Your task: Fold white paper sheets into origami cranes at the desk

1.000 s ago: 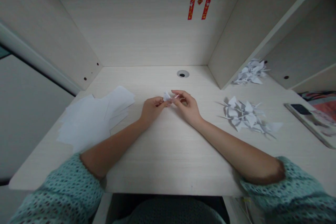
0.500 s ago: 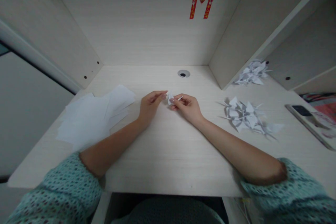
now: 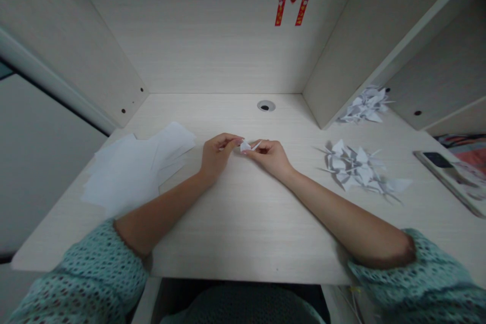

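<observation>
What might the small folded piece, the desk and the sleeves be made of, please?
Folded piece: probably matte white paper, with a thin, pointed tip. Desk: likely pale wood-grain laminate, low-sheen, with fine streaks. Sleeves: matte teal openwork knit or crochet, judging by the many small holes; the fibre is unclear.

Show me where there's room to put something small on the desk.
Bare desk lies between the forearms, from the left hand and right hand to the front edge, and behind them, left of the round hole. It's crowded at left with paper sheets and at right with the folded-paper pile and phone.
</observation>
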Tool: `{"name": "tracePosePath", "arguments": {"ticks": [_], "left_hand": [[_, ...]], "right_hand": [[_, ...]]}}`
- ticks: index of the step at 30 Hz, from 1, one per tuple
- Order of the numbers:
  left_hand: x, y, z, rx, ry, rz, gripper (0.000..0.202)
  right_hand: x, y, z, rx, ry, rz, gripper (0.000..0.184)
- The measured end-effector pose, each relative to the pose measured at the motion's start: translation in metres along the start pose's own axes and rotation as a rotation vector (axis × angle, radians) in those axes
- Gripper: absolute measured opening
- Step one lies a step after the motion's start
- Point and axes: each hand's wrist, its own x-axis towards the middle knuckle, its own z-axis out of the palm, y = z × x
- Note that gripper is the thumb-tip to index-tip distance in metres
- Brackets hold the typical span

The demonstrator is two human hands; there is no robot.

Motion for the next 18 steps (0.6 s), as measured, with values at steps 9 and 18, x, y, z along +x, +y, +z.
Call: {"name": "tracePosePath", "arguments": {"ticks": [9,18], "left_hand": [[0.0007,0.0015,0.0005,0.007,0.053,0.016,0.015],[0.0021,-0.0012,0.0006,-0.081,0.078,0.004,0.014]], "right_hand": [[0.0003,-0.0006,0.0007,0.035,0.108,0.082,0.036],[0.001,-0.0059,0.0019,0.136,0.116,0.097,0.034]]}}
